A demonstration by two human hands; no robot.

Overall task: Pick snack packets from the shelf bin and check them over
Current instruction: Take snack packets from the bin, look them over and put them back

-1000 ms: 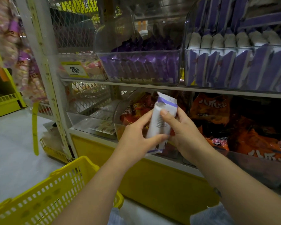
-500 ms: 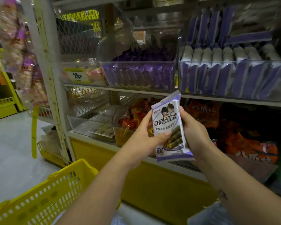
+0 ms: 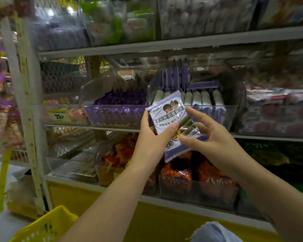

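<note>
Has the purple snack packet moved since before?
Yes, upward. The snack packet sat below the middle shelf edge before; now its top overlaps the clear bin above that edge.

A white-and-purple plastic snack packet (image 3: 171, 126) is held tilted, printed front towards the camera, before a clear plastic shelf bin (image 3: 224, 112) of matching packets. The left hand (image 3: 150, 142) grips its left side, thumb across the front. The right hand (image 3: 215, 142) pinches its lower right edge. A yellow plastic basket (image 3: 47, 226) sits at bottom left.
</note>
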